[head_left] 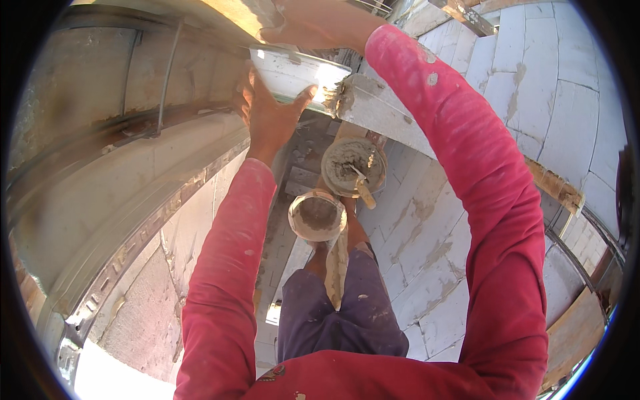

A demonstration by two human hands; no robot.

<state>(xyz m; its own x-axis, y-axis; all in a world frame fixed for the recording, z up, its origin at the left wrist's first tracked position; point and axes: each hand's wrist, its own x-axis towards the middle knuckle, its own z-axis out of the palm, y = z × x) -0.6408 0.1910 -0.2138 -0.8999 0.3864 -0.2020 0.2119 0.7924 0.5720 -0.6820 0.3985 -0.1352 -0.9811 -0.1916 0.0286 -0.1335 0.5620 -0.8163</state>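
At the top centre my left hand [270, 113] reaches up with thumb and fingers apart around the lower side of a white block [293, 72]. The block's right end is rough and caked with mortar. Directly above it, my right hand [323, 25] reaches across from the right, close to the block and a sunlit yellowish surface [237, 15]. The upper frame edge cuts off part of this hand, so its grip is unclear. Below the hands stands a round bucket of wet mortar [347, 160]. A trowel [364, 190] with a wooden handle rests in the mortar.
A second round container [317, 217] stands nearer my legs. Pale block walls [427, 220] rise on the right, beside a ledge [387, 110] near the white block. A long metal channel [113, 270] runs along the left. Wooden pieces [557, 183] jut from the right wall.
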